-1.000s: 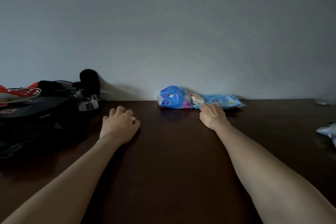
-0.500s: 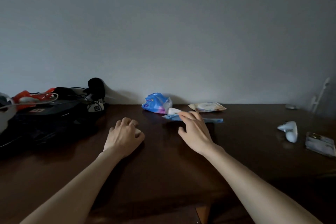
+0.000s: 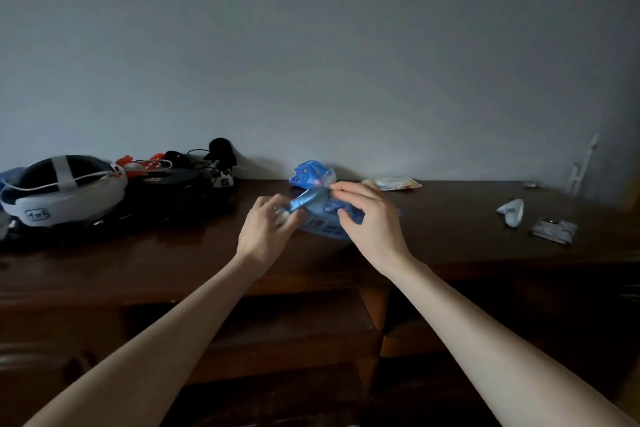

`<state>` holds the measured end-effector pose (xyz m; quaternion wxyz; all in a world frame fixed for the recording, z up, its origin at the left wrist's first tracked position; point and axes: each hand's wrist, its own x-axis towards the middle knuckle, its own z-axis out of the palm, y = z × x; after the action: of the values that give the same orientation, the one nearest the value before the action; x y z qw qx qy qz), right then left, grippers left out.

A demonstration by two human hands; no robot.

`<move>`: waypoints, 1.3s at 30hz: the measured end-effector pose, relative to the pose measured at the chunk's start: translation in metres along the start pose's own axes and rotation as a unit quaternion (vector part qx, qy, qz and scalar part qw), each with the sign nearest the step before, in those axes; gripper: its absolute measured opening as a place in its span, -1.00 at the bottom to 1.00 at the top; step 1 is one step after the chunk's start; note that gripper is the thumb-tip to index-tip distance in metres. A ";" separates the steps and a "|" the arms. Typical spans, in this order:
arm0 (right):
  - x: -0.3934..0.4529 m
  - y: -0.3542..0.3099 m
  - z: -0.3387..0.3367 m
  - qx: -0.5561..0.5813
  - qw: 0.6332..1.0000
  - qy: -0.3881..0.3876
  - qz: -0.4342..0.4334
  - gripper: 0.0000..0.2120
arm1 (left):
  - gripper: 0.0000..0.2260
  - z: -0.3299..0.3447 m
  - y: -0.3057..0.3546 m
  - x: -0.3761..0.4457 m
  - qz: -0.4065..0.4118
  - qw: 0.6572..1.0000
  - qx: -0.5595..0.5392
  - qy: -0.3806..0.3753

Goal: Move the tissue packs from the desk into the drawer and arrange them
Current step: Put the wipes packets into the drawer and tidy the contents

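A flat blue tissue pack (image 3: 320, 218) is held just above the dark wooden desk (image 3: 450, 239). My left hand (image 3: 265, 230) pinches its left end. My right hand (image 3: 372, 218) grips its right side and pinches the top flap. Behind them, against the wall, lies a crumpled blue tissue pack (image 3: 310, 173). A flat white tissue pack (image 3: 393, 183) lies to its right. Below the desk top, a drawer front (image 3: 287, 333) shows between my forearms; its inside is too dark to see.
A white and black headset (image 3: 59, 191) and a heap of black gear with cables (image 3: 180, 180) fill the desk's left end. On the right lie a white controller (image 3: 512, 211) and a small flat box (image 3: 554, 230). A white stand (image 3: 583, 166) leans by the wall.
My right hand pulled the flat blue pack off the desk toward me and my left hand came up off the desk to take its left end. The view drew back and dipped.
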<state>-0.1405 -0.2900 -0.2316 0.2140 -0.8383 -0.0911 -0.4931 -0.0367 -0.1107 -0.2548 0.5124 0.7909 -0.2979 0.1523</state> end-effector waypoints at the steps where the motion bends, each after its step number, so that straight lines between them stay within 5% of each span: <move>1: -0.005 -0.009 -0.006 0.020 1.000 0.002 0.012 -0.63 | -0.91 -0.005 0.007 -0.006 0.002 1.000 -0.022 0.011; 6: -0.030 -0.040 -0.033 0.041 0.984 -0.060 0.165 -0.43 | -0.78 -0.027 0.041 -0.051 0.012 0.983 -0.177 -0.045; 10: -0.060 -0.053 -0.034 0.086 0.945 -0.178 0.260 -0.61 | -0.79 -0.037 0.054 -0.091 -0.013 0.965 -0.258 -0.044; 13: -0.095 -0.065 -0.024 0.171 0.924 -0.197 0.281 -0.68 | -0.85 -0.039 0.046 -0.121 -0.091 0.952 -0.291 -0.011; 17: -0.167 -0.058 -0.004 0.170 0.910 -0.214 0.312 -0.87 | -0.58 -0.030 -0.012 -0.175 -0.277 0.936 -0.216 -0.006; 19: -0.214 -0.048 0.009 0.184 0.892 -0.228 0.344 -0.95 | -0.49 -0.020 -0.055 -0.211 -0.461 0.850 -0.249 -0.063; 22: -0.279 -0.040 0.032 0.230 0.877 -0.280 0.315 -0.75 | -0.38 -0.001 -0.109 -0.268 -0.620 0.662 -0.394 -0.148; 25: -0.323 -0.031 0.060 0.238 0.869 -0.326 0.285 -0.79 | -0.39 0.023 -0.154 -0.309 -0.646 0.598 -0.442 -0.174; 28: -0.351 -0.019 0.082 0.276 0.813 -0.378 0.346 -0.71 | -0.48 0.045 -0.174 -0.329 -0.650 0.613 -0.401 -0.204; 30: -0.366 -0.012 0.095 0.308 0.768 -0.387 0.408 -0.49 | -0.49 0.056 -0.188 -0.341 -0.650 0.658 -0.335 -0.179; 33: -0.402 0.004 0.117 0.124 0.733 -0.421 0.520 -0.25 | -0.57 0.063 -0.211 -0.355 -0.637 0.715 -0.272 -0.097; 36: -0.451 0.015 0.131 -0.014 0.621 -0.509 0.596 -0.30 | -0.65 0.063 -0.225 -0.369 -0.632 0.743 -0.218 -0.044; 39: -0.489 0.013 0.145 -0.022 0.558 -0.543 0.627 -0.42 | -0.67 0.064 -0.230 -0.378 -0.615 0.764 -0.187 -0.051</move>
<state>-0.2642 -0.2082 -0.7197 0.3609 -0.7973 0.3695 0.3125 -0.1905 0.0195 -0.6540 0.6178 0.6998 0.2039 -0.2950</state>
